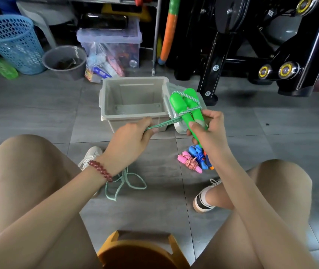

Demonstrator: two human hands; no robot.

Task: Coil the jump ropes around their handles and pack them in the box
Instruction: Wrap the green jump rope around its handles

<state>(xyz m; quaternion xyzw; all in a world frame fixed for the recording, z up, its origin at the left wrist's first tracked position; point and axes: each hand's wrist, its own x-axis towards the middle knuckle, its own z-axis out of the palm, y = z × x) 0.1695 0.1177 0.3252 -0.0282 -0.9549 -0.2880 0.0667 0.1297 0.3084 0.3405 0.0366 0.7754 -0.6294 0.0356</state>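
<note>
The right hand holds the two green handles tight. The left hand pinches the green rope at 8 o'clock from them. The open grey box sits at their 9 o'clock

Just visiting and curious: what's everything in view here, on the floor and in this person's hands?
handles: two, green, in right hand, rope-wrapped
rope: one, green-white, taut between hands, slack on floor
box: one, grey, open, on floor ahead
lid: one, clear, right of the box
pink jump rope: one, coiled, on floor
blue jump rope: one, coiled, beside the pink one
basket: one, blue, far left
bucket: one, grey, beside basket
storage bin: one, clear, behind box
exercise machine: one, black, far right
stool: one, orange, bottom edge
shoes: two, white, on floor
bracelet: one, red beads, left wrist
left hand: one, pinches rope
right hand: one, grips handles
</note>
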